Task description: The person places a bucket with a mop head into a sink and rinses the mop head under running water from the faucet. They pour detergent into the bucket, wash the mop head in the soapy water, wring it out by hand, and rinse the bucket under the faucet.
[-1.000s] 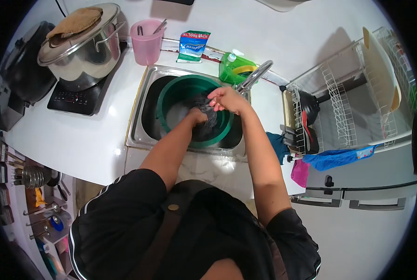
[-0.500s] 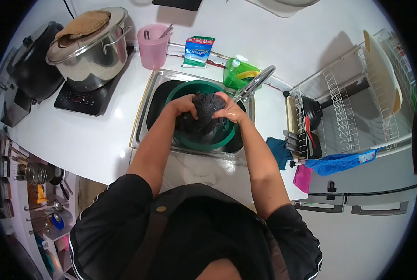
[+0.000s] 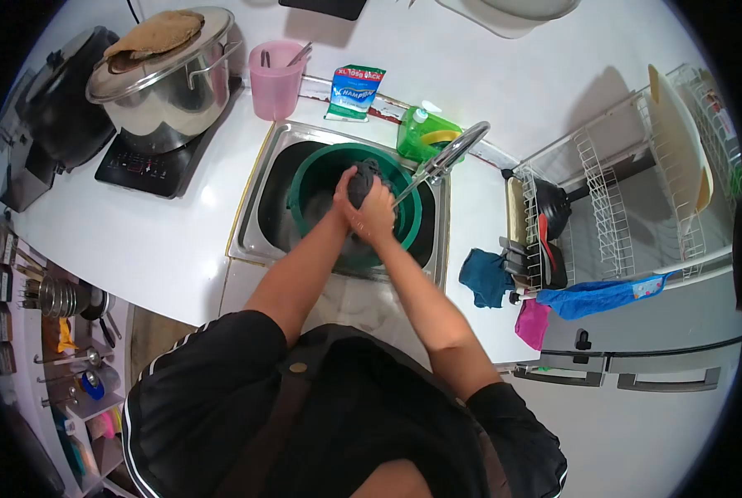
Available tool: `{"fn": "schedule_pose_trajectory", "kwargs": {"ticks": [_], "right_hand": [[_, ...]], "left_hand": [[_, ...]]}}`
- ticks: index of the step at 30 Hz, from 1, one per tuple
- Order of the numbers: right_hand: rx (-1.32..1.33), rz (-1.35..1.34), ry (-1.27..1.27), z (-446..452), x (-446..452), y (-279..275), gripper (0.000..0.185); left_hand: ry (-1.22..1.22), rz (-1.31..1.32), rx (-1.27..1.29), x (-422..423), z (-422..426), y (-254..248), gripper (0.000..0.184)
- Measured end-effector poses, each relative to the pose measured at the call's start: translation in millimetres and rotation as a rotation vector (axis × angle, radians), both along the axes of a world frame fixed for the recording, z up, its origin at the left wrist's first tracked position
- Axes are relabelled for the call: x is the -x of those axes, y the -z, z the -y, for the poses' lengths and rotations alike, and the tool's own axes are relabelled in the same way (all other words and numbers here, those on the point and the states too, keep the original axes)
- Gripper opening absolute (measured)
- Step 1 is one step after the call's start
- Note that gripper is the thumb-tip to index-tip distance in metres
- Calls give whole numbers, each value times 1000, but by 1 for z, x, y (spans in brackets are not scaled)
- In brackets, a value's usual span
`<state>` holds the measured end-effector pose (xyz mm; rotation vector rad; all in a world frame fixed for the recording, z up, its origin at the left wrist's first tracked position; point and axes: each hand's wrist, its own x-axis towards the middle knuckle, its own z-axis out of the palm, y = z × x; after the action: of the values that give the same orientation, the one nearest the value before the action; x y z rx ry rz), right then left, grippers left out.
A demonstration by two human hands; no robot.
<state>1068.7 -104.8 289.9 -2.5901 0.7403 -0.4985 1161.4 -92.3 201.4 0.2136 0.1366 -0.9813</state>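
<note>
A dark grey wet cloth is bunched into a small wad between my two hands, above the green basin. My left hand presses on it from the left, its fingers wrapped round. From the right, my right hand closes over the same cloth, and the two hands touch. The basin stands in the steel sink. Close by on the right, the faucet reaches over the basin's rim. What lies at the bottom of the basin is partly hidden by my hands and forearms.
Behind the sink are a pink cup with utensils, a detergent packet and a green caddy with a bottle. A large pot sits on a cooktop at left. At right stand a dish rack and a teal cloth.
Both hands have come together and squeezed the spread, bulky cloth into a tight wad. My right hand has moved left and down. More of the basin's inside shows.
</note>
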Motion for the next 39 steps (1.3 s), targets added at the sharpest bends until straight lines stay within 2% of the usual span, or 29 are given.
{"fn": "schedule_pose_trajectory", "kwargs": {"ticks": [1, 2, 3, 4, 5, 6, 7, 8, 10, 13, 15, 16, 18, 19, 21, 23, 24, 25, 26, 27, 28, 29, 30, 32, 33, 35, 37, 39], "right_hand": [[64, -32, 100, -10, 5, 1, 85], [64, -39, 105, 1, -1, 20, 85], [-1, 67, 79, 12, -9, 40, 83], [-68, 176, 54, 19, -13, 57, 81], [-72, 176, 58, 19, -12, 50, 81], [-209, 154, 87, 19, -11, 32, 77], [-346, 133, 115, 18, -11, 20, 73], [-315, 195, 151, 18, -11, 20, 67], [-359, 164, 125, 34, -20, 27, 64], [-490, 40, 72, 35, -17, -16, 64], [-543, -88, -82, 29, -17, -29, 74], [-368, -121, -13, 26, -23, 1, 102], [-337, -181, 31, -3, -18, -1, 107], [-310, -230, 67, -9, -16, -2, 114], [-221, -157, -15, 1, -14, 8, 116], [-182, -370, -189, 8, -5, -12, 99], [-182, -364, -184, 17, -5, -13, 99], [-256, -259, -126, 32, -6, -7, 99], [-326, -155, -71, 52, -9, 4, 100], [-724, 4, -113, 71, -15, 22, 89], [-1120, 164, -113, 90, -21, 41, 79], [-1678, 322, 54, 87, -24, 41, 73], [-1680, 327, 46, 85, -25, 39, 73], [-1981, 341, 295, 80, -25, 30, 68], [-1984, 342, 292, 80, -27, 27, 68], [-2036, 351, 1, 91, -29, 41, 62], [-1934, 343, -2, 94, -37, 50, 55], [-928, 279, 19, 84, -47, 57, 41]], "left_hand": [[45, 93, -20, -8, 8, 26, 42], [71, 129, -35, -1, 4, 20, 40], [98, 167, -48, 6, -1, 14, 37], [140, 167, -114, 22, -24, -43, 33], [180, 174, -176, 31, -36, -79, 28], [183, 178, -179, 26, -27, -62, 28], [104, 107, -285, 15, -10, -29, 27], [22, 37, -389, 7, -1, -13, 27], [5, 9, -383, 12, -8, -28, 27], [-32, -79, -374, 22, -20, -55, 26], [-51, -131, -366, 25, -27, -71, 25], [10, -150, -299, 26, -30, -77, 27], [82, -181, -231, 35, -31, -77, 28], [40, -29, -174, 39, -31, -73, 28], [-49, 282, -56, 42, -33, -67, 30], [-134, 597, 64, 42, -34, -57, 32], [-152, 677, 99, 38, -32, -52, 33], [-173, 754, 135, 34, -29, -46, 33], [-81, 426, -70, 23, -23, -38, 36], [11, 94, -268, 17, -20, -35, 38], [72, 56, -246, 18, -26, -45, 41], [70, 58, -246, 21, -33, -54, 41], [106, 98, -224, 25, -41, -64, 42], [139, 147, -204, 22, -45, -74, 44], [118, 130, -179, 23, -44, -77, 45], [99, 103, -157, 20, -42, -72, 47], [188, 186, -261, 9, -32, -64, 51], [188, 104, -298, 20, -37, -81, 51]]}}
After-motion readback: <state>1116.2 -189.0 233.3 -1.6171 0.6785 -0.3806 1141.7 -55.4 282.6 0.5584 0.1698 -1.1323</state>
